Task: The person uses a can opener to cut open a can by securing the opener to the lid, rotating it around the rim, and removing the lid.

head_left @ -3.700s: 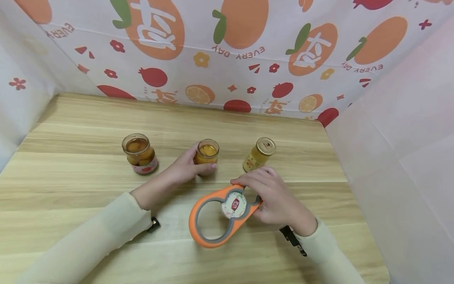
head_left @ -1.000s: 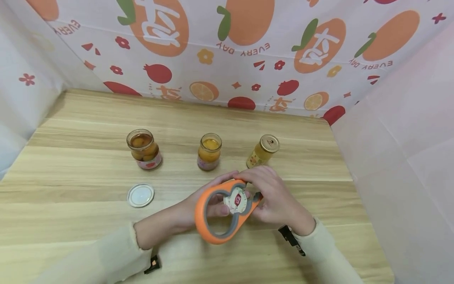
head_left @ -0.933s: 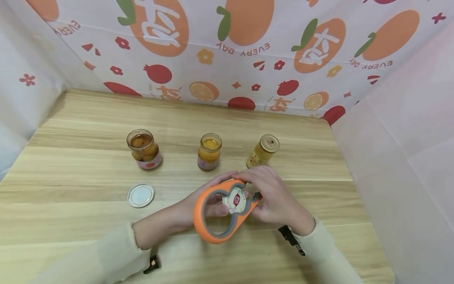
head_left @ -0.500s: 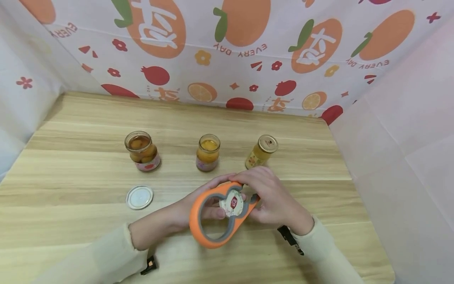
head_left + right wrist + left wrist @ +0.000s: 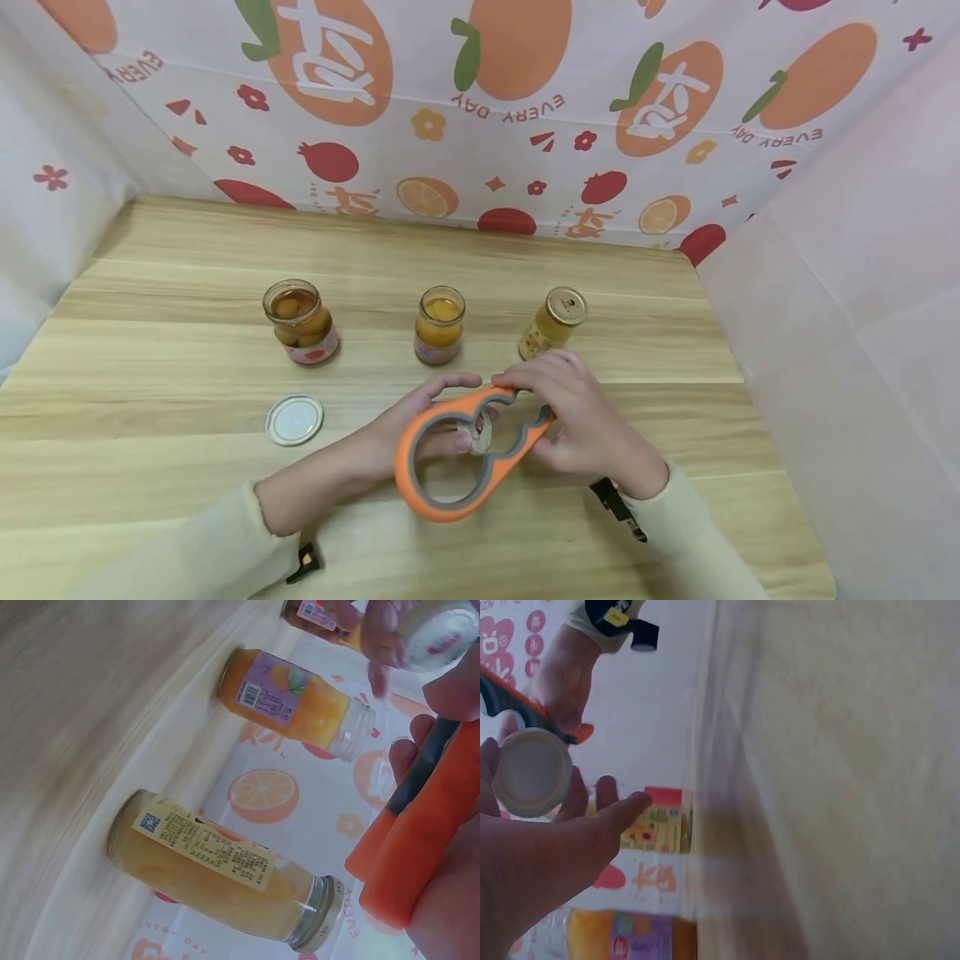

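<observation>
Lid (image 5: 483,437): head, logo (image 5: 479,424); left wrist, underside (image 5: 533,772).

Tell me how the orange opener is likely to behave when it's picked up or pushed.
The orange opener looks stiff: its loop shows no sag beyond the right hand gripping one end. It is probably light for its size, being mostly open cutouts. Pushed flat, it would likely slide rather than roll, given its long, uneven outline.

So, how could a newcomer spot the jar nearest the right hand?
On the wooden table, look just beyond the right hand for a yellow-labelled jar. Unlike the purple-labelled jar and pink-labelled jar to its left, both open, it wears a gold lid.
</observation>
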A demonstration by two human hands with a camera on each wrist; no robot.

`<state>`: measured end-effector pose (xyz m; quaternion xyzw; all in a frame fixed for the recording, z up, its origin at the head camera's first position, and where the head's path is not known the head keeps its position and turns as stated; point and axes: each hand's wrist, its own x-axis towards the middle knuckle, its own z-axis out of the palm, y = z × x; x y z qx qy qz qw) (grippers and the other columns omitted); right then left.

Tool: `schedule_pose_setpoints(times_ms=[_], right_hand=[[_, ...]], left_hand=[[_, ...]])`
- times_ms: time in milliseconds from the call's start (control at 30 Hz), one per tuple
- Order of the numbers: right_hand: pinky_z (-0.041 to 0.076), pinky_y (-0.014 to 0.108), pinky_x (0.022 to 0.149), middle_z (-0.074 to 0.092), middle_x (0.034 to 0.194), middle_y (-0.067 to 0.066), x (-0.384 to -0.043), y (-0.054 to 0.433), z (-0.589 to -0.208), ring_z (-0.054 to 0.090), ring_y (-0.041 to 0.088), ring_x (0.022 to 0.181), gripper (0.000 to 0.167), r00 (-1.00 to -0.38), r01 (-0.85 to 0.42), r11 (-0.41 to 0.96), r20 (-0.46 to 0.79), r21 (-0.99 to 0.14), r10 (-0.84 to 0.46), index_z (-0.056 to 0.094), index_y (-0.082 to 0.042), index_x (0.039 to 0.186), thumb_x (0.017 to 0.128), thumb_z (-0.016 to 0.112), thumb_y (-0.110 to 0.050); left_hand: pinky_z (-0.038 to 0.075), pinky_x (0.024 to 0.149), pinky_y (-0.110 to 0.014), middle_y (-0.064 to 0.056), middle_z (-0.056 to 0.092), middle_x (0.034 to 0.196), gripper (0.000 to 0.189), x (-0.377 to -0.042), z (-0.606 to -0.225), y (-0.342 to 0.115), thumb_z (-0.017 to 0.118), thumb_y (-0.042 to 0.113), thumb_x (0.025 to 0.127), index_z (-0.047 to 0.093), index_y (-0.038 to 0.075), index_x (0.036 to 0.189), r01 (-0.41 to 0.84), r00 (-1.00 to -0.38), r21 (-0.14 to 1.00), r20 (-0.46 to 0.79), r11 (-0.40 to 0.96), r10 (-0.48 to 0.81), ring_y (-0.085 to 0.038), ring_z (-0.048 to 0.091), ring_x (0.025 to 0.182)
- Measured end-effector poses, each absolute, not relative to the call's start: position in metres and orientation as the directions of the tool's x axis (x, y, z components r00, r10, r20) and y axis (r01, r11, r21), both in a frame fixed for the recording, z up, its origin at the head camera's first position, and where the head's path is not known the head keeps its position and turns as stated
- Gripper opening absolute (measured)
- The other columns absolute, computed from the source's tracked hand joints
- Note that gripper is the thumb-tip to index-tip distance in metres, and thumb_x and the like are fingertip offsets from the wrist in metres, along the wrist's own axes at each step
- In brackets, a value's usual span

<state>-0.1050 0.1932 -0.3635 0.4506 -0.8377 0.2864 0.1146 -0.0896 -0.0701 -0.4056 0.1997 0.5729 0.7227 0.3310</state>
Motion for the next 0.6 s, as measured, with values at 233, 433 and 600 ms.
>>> schedule_pose_setpoints(times_ms=[233, 433, 600], right_hand=[[0.038, 0.046, 0.099, 0.069, 0.115, -0.006, -0.105, 0.196, -0.363, 0.059, 0.015, 0.108, 0.055, -0.572, -0.818, 0.427, 0.473, -0.384, -0.67, 0.064, -0.015, 0.126, 0.073, 0.077, -0.019], [0.038, 0.046, 0.098, 0.069, 0.115, -0.006, -0.103, 0.202, -0.365, 0.059, 0.015, 0.106, 0.056, -0.586, -0.809, 0.443, 0.468, -0.386, -0.662, 0.064, -0.015, 0.126, 0.071, 0.078, -0.017], [0.037, 0.049, 0.099, 0.069, 0.115, -0.006, -0.101, 0.209, -0.368, 0.058, 0.015, 0.106, 0.058, -0.589, -0.807, 0.447, 0.47, -0.386, -0.657, 0.065, -0.015, 0.126, 0.07, 0.078, -0.016]], left_hand=[[0.046, 0.099, -0.045, -0.004, 0.067, 0.12, 0.057, -0.097, -0.403, -0.081, 0.078, 0.027, 0.088, 0.048, 0.013, 0.134, 0.014, -0.776, 0.989, -0.082, 0.147, 0.625, -0.02, 0.062, 0.112], [0.053, 0.086, -0.038, 0.01, 0.065, 0.111, 0.058, -0.102, -0.396, -0.088, 0.083, 0.044, 0.08, 0.058, 0.021, 0.128, 0.326, -0.808, 0.855, 0.031, 0.403, 0.588, -0.01, 0.063, 0.097], [0.046, 0.067, -0.03, 0.011, 0.062, 0.099, 0.059, -0.104, -0.393, -0.088, 0.084, 0.052, 0.076, 0.062, 0.026, 0.124, 0.492, -0.799, 0.654, 0.075, 0.575, 0.597, -0.009, 0.054, 0.076]])
